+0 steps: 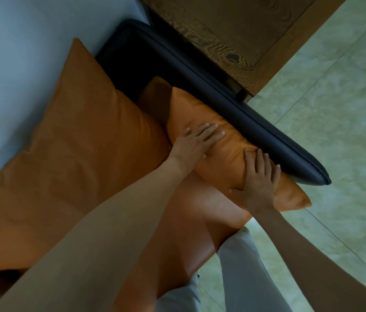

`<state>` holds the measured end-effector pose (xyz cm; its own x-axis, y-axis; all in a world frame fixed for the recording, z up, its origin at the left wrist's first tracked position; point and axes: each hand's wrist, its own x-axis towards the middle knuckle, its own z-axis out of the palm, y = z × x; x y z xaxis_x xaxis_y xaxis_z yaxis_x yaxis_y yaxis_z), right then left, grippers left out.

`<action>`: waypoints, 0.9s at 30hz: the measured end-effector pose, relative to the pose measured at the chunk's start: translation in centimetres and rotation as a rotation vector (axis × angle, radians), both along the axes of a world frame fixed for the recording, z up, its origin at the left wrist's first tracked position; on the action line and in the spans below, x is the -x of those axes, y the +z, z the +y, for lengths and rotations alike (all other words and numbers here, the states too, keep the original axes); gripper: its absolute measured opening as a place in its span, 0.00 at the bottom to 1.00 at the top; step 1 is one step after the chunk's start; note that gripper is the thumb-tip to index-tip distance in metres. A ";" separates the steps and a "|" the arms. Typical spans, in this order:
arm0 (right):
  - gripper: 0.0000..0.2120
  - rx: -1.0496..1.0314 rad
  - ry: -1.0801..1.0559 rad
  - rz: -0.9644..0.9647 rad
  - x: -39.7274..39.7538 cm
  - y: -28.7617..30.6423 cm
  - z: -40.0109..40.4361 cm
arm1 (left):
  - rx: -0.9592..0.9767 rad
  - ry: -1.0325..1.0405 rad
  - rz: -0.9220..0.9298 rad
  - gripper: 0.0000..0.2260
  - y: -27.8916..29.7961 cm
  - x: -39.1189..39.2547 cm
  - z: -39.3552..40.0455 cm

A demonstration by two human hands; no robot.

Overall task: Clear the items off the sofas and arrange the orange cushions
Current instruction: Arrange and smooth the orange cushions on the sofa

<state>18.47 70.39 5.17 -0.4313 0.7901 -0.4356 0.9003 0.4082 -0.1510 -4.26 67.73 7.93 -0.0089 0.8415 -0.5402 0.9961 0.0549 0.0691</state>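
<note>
Both hands lie flat on the small cushion [229,152], left hand [194,144] and right hand [259,183] gripping nothing; black armrest [256,129] touches it; big cushion [83,140] leans on the wall [15,52]; wooden cabinet [233,30] behind.

You've got a dark wooden cabinet [233,30] up at 12 o'clock, pale green tiled floor [335,109] around 3, blue-grey wall [20,52] at 10.
</note>
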 end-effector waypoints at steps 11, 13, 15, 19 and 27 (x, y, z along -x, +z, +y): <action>0.48 -0.058 0.064 0.137 4.1 3.9 -7.0 | -0.127 0.248 -0.023 0.37 3.4 -0.5 -8.9; 0.45 -0.088 0.112 0.162 5.6 4.8 -8.6 | -0.134 0.292 -0.019 0.33 4.6 -1.0 -11.0; 0.42 -0.112 0.180 0.187 7.1 5.7 -10.5 | -0.154 0.348 0.006 0.32 5.6 -1.3 -13.6; 0.34 -0.150 0.294 0.258 9.8 7.5 -14.9 | -0.259 0.556 0.001 0.31 6.4 -0.8 -20.1; 0.22 -0.134 0.511 0.390 13.5 10.0 -26.1 | -0.516 0.955 -0.011 0.32 6.9 -1.3 -35.3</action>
